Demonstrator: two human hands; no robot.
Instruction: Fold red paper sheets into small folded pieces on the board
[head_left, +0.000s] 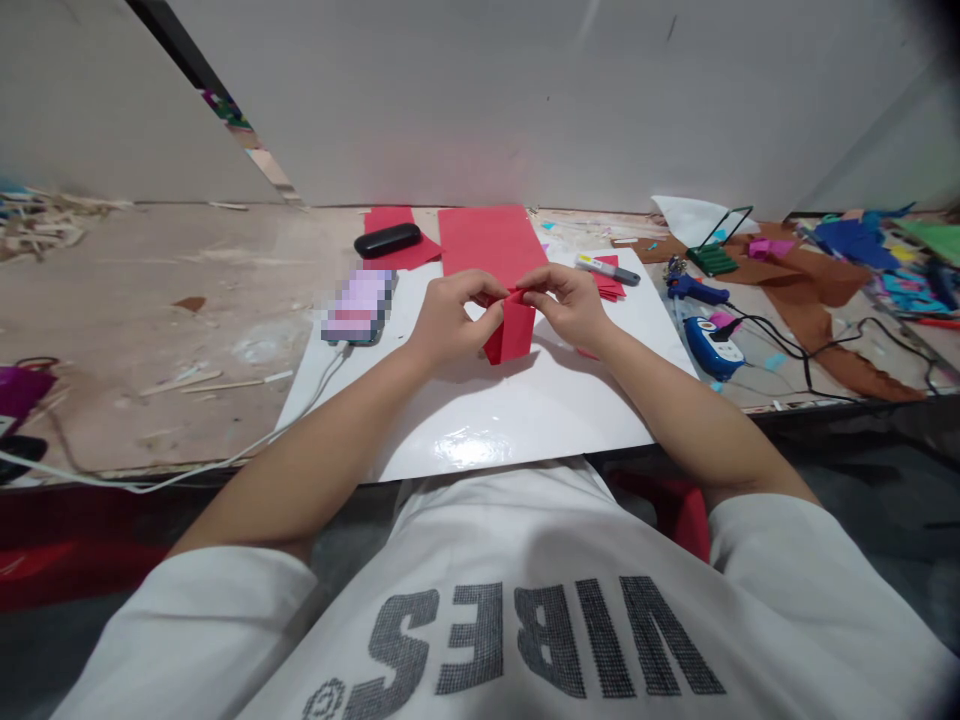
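Observation:
A small folded piece of red paper (pixel 514 332) stands between my two hands, over the white board (pixel 480 430). My left hand (pixel 461 312) pinches its upper left edge between thumb and fingers. At the upper right edge, my right hand (pixel 571 302) is closed on the same paper, its fingertips close to those of the left. Behind my hands lies a large red sheet (pixel 491 238). Cut red pieces (pixel 611 285) are stacked to the right, with a grey utility knife (pixel 607 268) resting on them.
Left of the board's middle lie a phone (pixel 360 305) with a white cable and a black case (pixel 387 240). To the right are a blue glue gun (pixel 697 288), a blue-and-white power strip (pixel 714 347), black cords, a green stand (pixel 712 258) and brown paper (pixel 832 330).

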